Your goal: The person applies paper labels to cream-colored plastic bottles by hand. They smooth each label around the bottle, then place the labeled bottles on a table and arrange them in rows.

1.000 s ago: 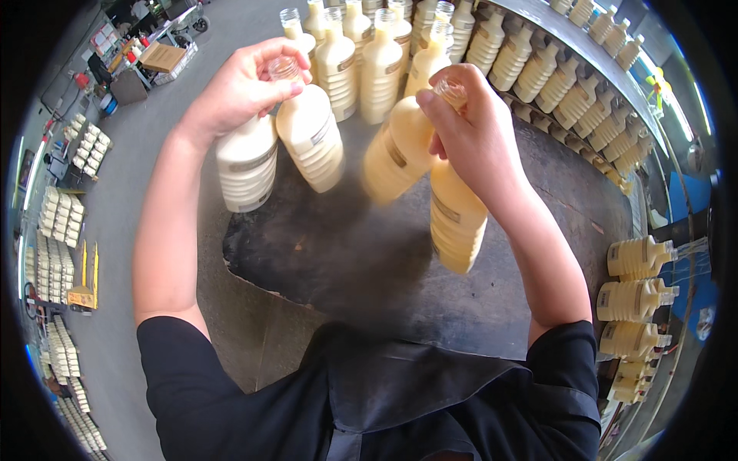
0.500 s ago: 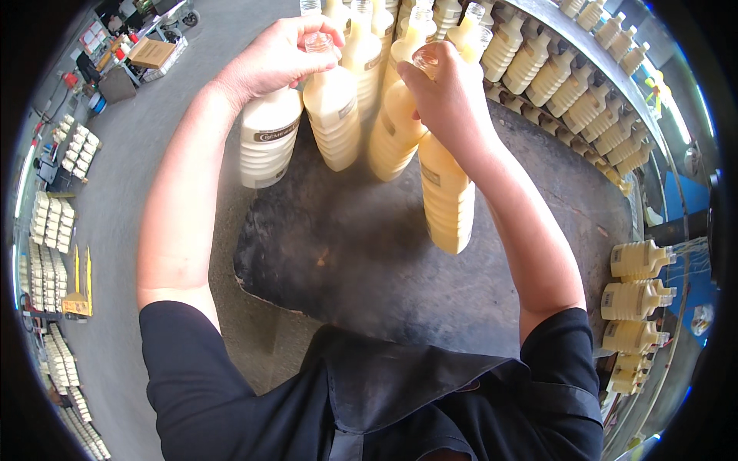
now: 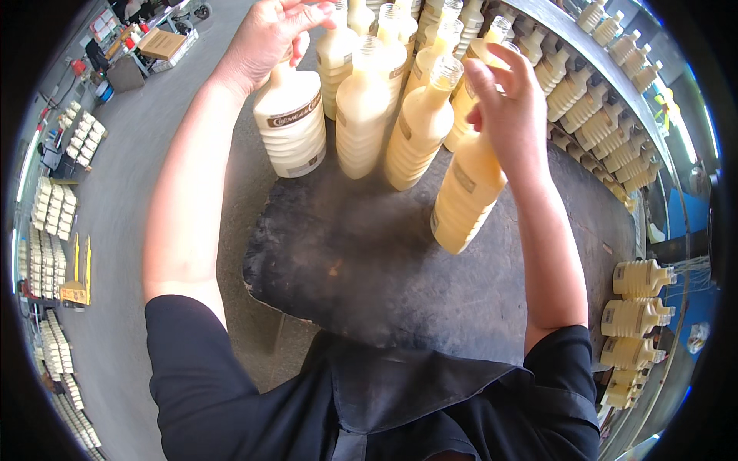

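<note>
My left hand (image 3: 265,46) is closed around the neck of a whitish ribbed plastic bottle (image 3: 290,127) with a dark label band, at the table's left edge. Its thumb and forefinger stretch right, near the top of a bottle behind. Toward the right, my right hand (image 3: 513,104) has its fingers curled about the upper part of a cream-yellow bottle (image 3: 467,196), which leans and hides its neck behind my hand. Between the hands stand two uncapped bottles, one pale (image 3: 361,127) and one yellower (image 3: 417,138), touched by neither hand.
The dark worn tabletop (image 3: 361,269) spreads in front of me. More filled bottles crowd behind, and rows of them line a curved metal rail (image 3: 565,34) at the right. Further bottles (image 3: 638,311) stand at the far right. Cartons (image 3: 161,44) and stacked goods lie across the floor at left.
My left fingers have come away from the neck of the second bottle, leaving its mouth exposed. My right hand has moved right, and its bottle now leans more, farther from its neighbour.
</note>
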Tool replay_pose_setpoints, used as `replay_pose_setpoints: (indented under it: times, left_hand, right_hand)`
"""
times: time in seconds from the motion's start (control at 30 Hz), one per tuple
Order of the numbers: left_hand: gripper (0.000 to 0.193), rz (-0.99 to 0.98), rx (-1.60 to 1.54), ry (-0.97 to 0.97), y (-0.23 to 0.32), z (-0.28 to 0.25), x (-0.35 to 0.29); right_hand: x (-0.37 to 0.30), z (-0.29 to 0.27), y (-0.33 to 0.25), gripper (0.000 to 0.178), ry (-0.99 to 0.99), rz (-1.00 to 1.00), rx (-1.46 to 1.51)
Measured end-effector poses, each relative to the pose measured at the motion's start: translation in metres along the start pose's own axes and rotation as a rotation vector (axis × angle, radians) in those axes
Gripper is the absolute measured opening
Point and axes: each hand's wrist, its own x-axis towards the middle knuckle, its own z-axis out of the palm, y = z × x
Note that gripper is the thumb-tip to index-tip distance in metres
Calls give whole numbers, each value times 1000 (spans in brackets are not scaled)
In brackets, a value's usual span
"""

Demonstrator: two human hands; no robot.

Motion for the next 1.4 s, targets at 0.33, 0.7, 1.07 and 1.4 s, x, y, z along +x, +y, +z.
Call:
replay_pose_setpoints:
  times: [0.33, 0.7, 1.07, 1.4]
  left_hand:
    - [22, -36, -213, 425, -39, 16, 7]
    - [16, -77, -438, 480, -30, 27, 9]
    - [28, 275, 203, 500, -8, 39, -16]
    - [78, 181, 942, 15, 31, 164, -108]
  right_hand:
    - [-6, -14, 39, 43, 75, 2, 295]
    - [-23, -45, 61, 35, -240, 80, 350]
    - [-11, -14, 72, 38, -20, -66, 178]
    - [-38, -29, 78, 56, 69, -255, 129]
